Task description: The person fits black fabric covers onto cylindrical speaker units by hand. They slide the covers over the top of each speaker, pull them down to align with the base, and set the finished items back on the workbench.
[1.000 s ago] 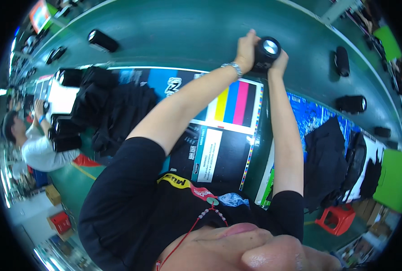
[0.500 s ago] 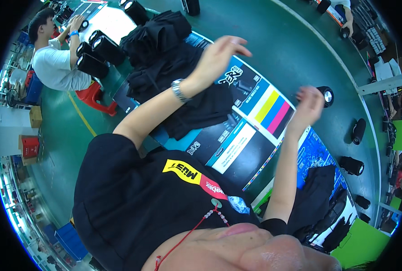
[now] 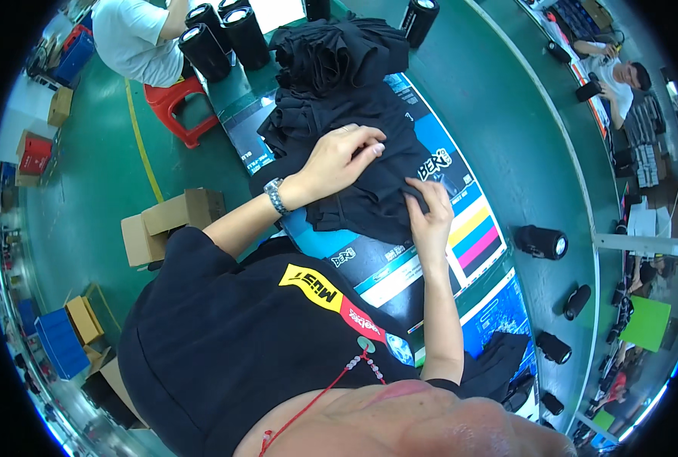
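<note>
A pile of black cloth pieces (image 3: 354, 114) lies on a printed sheet (image 3: 384, 270) in front of me. My left hand (image 3: 340, 164) is over the middle of the nearer cloth, its fingers curled and its thumb drawn toward the index finger. Whatever may be between those fingertips is hidden. At the right edge of this cloth, my right hand (image 3: 430, 217) pinches the fabric between thumb and fingers. A thicker bundle of gathered black cloth (image 3: 339, 53) sits at the far end of the pile.
Several black cylindrical speakers (image 3: 245, 38) stand beyond the pile at the left; more, including one speaker (image 3: 541, 242), lie along the green surface at the right. More black cloth (image 3: 495, 365) is at the near right. A red stool (image 3: 179, 107) and cardboard box (image 3: 171, 225) are on the left. Other people work nearby.
Both hands were raised and apart above the table; now they are down on the black cloth, closer together. The view has shifted, and the person at far left is partly out of it.
</note>
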`<state>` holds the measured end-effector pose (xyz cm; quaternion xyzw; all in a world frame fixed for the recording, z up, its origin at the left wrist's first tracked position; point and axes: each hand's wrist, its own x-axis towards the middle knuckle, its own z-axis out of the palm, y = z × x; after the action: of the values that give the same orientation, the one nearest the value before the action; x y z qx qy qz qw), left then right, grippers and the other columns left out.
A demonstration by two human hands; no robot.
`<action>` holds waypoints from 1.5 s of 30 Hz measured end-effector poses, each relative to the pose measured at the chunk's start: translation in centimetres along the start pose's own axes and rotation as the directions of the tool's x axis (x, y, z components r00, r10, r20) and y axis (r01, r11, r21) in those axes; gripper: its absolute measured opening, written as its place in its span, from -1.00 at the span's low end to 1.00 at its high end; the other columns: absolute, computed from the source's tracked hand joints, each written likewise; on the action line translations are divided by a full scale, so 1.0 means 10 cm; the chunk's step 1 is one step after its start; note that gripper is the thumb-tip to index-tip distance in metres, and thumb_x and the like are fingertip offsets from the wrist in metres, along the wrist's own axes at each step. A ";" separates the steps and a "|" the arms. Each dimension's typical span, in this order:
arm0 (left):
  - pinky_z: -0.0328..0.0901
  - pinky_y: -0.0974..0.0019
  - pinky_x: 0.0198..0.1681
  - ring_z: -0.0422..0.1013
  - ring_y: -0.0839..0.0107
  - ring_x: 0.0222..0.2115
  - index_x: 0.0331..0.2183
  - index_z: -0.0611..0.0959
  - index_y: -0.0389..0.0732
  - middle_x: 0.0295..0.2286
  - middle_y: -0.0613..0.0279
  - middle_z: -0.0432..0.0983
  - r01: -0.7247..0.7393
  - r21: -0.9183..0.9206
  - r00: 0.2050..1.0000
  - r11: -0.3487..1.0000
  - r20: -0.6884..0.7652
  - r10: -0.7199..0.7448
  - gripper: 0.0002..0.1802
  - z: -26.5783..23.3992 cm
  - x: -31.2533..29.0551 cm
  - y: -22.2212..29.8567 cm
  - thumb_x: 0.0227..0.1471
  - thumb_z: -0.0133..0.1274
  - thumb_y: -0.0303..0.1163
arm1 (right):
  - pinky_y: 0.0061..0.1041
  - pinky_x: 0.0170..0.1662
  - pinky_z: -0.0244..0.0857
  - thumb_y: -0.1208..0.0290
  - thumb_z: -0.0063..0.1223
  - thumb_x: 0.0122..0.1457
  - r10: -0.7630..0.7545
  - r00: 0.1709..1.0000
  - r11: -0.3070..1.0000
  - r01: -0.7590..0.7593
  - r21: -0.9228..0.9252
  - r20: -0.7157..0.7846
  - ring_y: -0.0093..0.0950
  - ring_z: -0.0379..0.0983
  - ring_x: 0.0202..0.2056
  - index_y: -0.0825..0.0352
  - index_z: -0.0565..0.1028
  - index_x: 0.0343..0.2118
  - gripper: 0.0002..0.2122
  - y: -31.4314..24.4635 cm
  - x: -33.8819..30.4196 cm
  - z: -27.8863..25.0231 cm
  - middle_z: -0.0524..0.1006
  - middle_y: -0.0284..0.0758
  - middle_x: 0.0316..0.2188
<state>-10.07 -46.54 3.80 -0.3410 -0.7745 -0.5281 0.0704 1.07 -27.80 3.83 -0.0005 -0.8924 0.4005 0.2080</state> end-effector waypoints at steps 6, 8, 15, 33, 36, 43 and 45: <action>0.31 0.27 -0.32 0.44 0.25 -0.43 -0.31 0.57 -0.27 -0.45 0.14 0.52 -0.002 0.052 1.000 0.999 0.019 0.001 -0.81 0.02 0.00 0.03 0.00 0.08 -0.40 | -0.58 -0.18 0.27 0.67 0.08 -0.01 0.277 0.947 0.956 -0.256 0.142 -0.162 -0.50 0.45 -0.30 0.39 0.54 -0.31 -0.83 0.03 -0.09 -0.24 0.51 -0.29 -0.39; 0.31 0.26 -0.29 0.44 0.24 -0.38 -0.28 0.56 -0.28 -0.44 0.18 0.53 -0.128 0.030 0.991 0.991 0.029 0.127 -0.75 0.03 0.08 0.16 -0.05 0.13 -0.40 | -0.59 -0.18 0.27 0.65 0.09 -0.01 0.299 0.934 0.947 -0.266 0.179 -0.196 -0.52 0.44 -0.30 0.38 0.54 -0.32 -0.84 0.03 -0.09 -0.32 0.51 -0.30 -0.40; 0.28 0.17 -0.10 0.41 0.13 -0.20 -0.12 0.50 -0.27 -0.24 0.10 0.47 -0.369 -0.073 0.859 0.927 0.354 0.370 -0.43 0.49 0.30 0.55 -0.24 0.29 -0.34 | -0.62 -0.19 0.27 0.54 0.17 -0.01 0.365 0.914 0.905 -0.303 0.298 -0.178 -0.58 0.44 -0.29 0.38 0.51 -0.32 -0.84 -0.06 0.00 -0.54 0.51 -0.36 -0.39; 0.28 0.33 -0.23 0.43 0.21 -0.32 -0.27 0.55 -0.39 -0.34 0.05 0.46 -0.128 -0.056 0.991 0.990 -0.043 0.125 -0.81 0.29 0.69 0.36 0.03 0.03 -0.51 | -0.61 -0.16 0.24 0.43 0.08 0.12 0.551 0.773 0.789 -0.358 0.499 -0.316 -0.62 0.40 -0.31 0.41 0.54 -0.29 -0.83 0.32 -0.26 -0.54 0.54 -0.36 -0.37; 0.29 0.33 -0.20 0.42 0.17 -0.30 -0.23 0.55 -0.36 -0.34 0.06 0.46 -0.189 0.103 0.980 0.977 -0.037 0.194 -0.79 0.09 0.65 0.43 0.02 0.00 -0.55 | -0.56 -0.06 0.20 0.40 0.05 0.15 0.464 0.811 0.871 -0.343 0.352 -0.357 -0.54 0.40 -0.18 0.43 0.53 -0.22 -0.79 0.28 -0.25 -0.58 0.54 -0.31 -0.23; 0.23 0.27 -0.10 0.36 0.15 -0.20 -0.25 0.55 -0.38 -0.28 0.05 0.44 -0.161 0.112 0.986 0.981 0.058 0.155 -0.76 0.14 0.53 0.33 0.14 -0.12 -0.43 | -0.48 0.00 0.21 0.66 -0.32 0.08 0.377 0.838 0.689 0.031 0.724 -0.395 -0.39 0.41 -0.11 0.43 0.47 -0.38 -0.78 0.00 -0.12 -0.73 0.51 -0.20 -0.23; 0.27 0.32 -0.19 0.40 0.29 -0.32 -0.37 0.57 -0.42 -0.38 0.16 0.47 -0.207 0.028 0.978 0.978 -0.016 0.208 -0.67 0.26 0.57 0.26 0.18 -0.13 -0.33 | -0.47 -0.07 0.22 0.61 -0.29 0.08 0.386 0.864 0.542 0.072 0.837 -0.324 -0.43 0.38 -0.23 0.42 0.43 -0.42 -0.83 0.16 -0.16 -0.82 0.47 -0.22 -0.34</action>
<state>-12.20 -41.11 7.35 -0.4140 -0.7409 -0.5108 0.1369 5.31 -21.14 6.98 -0.0833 -0.5139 0.7759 0.3563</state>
